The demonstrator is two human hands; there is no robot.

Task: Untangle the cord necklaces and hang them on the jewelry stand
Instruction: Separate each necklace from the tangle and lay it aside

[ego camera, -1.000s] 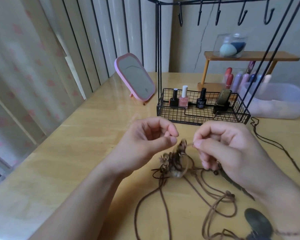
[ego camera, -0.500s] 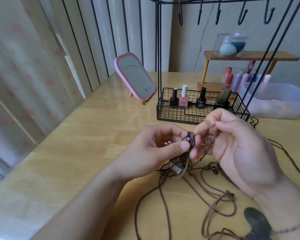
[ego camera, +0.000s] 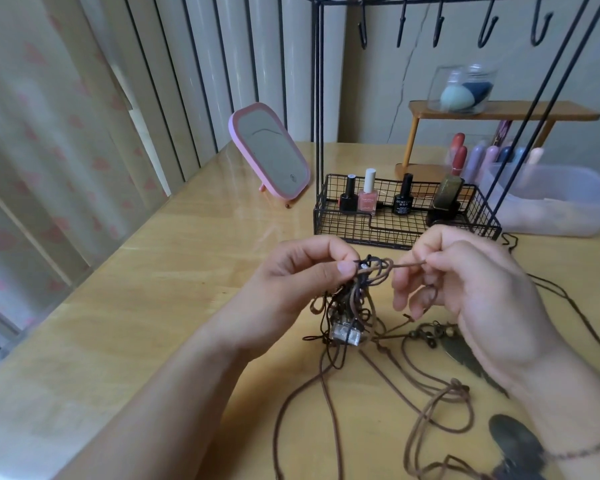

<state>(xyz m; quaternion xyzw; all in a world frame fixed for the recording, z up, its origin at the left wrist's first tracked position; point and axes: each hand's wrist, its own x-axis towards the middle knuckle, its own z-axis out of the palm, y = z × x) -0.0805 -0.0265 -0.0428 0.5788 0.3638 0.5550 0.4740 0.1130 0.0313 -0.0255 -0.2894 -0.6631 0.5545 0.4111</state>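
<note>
Partly hidden: cords (ego camera: 352, 303), pendant (ego camera: 465, 355).

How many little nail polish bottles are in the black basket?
4, in a row in the wire basket: a black bottle at the left, a pink one, another black one, and an olive one at the right.

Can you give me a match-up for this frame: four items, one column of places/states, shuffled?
Things:
1. pink-framed rounded mirror
2. pink nail polish bottle with white cap
3. clear jar of makeup sponges
4. single brown cord strand

Places/states:
A. on the small wooden shelf
B. pinched in the right hand, pulled from the knot of brown cords held by the left hand
C. propped tilted on the wooden table, left of the stand
D. in the black wire basket

Pairs: 1-C, 2-D, 3-A, 4-B
</note>
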